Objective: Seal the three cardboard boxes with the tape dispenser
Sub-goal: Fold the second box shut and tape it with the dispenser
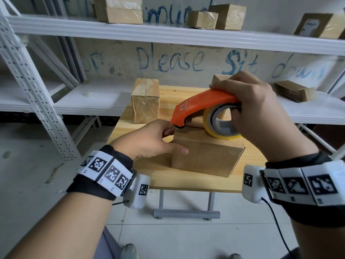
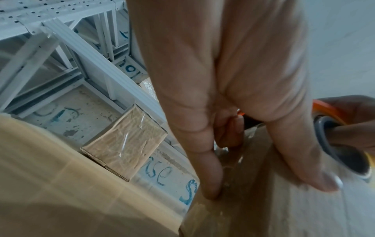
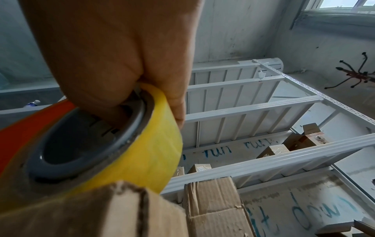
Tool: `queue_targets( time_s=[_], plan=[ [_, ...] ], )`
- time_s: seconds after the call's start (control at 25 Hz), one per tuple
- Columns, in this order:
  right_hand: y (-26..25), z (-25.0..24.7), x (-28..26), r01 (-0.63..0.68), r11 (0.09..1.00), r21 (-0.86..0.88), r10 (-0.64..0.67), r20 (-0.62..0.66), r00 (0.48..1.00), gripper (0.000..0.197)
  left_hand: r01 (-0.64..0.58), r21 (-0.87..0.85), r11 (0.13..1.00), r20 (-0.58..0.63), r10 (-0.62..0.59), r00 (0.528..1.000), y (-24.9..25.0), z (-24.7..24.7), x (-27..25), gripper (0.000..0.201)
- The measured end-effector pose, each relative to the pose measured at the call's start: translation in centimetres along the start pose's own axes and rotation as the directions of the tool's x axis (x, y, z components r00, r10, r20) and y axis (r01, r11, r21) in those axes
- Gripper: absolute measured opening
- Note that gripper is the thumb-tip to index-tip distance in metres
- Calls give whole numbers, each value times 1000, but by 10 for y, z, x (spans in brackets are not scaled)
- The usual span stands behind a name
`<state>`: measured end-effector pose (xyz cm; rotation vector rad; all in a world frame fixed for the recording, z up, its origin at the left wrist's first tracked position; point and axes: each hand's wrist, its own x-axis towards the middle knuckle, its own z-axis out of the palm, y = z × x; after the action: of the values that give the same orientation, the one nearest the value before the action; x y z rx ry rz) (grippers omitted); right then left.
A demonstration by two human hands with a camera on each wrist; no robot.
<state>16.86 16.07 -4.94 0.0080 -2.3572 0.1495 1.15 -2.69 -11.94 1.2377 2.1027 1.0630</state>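
A brown cardboard box [image 1: 205, 154] lies on the wooden table [image 1: 186, 180], nearest to me. My right hand [image 1: 252, 101] grips the orange tape dispenser [image 1: 203, 103], fingers through its yellow tape roll [image 1: 218, 128], which rests on the box top. The dispenser's nose sits at the box's top left edge. My left hand [image 1: 155, 139] holds that left end, thumb along the near face, fingers curled at the top edge by the nose. A taped box [image 1: 145, 101] stands upright at the back left. A third box [image 1: 220, 78] is mostly hidden behind my right hand. The right wrist view shows the roll [image 3: 154, 144] on the box [image 3: 91, 216].
White metal shelving [image 1: 168, 34] surrounds the table at the back and sides and carries several more cardboard boxes [image 1: 123, 10]. One flat box [image 1: 295, 90] lies on the lower right shelf. A wall with blue writing stands behind. Grey tiled floor lies below the table's near edge.
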Motion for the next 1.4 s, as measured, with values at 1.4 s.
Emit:
queue_targets(
  time_s=[1.4],
  plan=[
    [39, -2, -65, -502, 834, -230, 480, -147, 865, 44, -15, 80, 997, 64, 10, 998, -16, -21, -3, 56]
  ],
)
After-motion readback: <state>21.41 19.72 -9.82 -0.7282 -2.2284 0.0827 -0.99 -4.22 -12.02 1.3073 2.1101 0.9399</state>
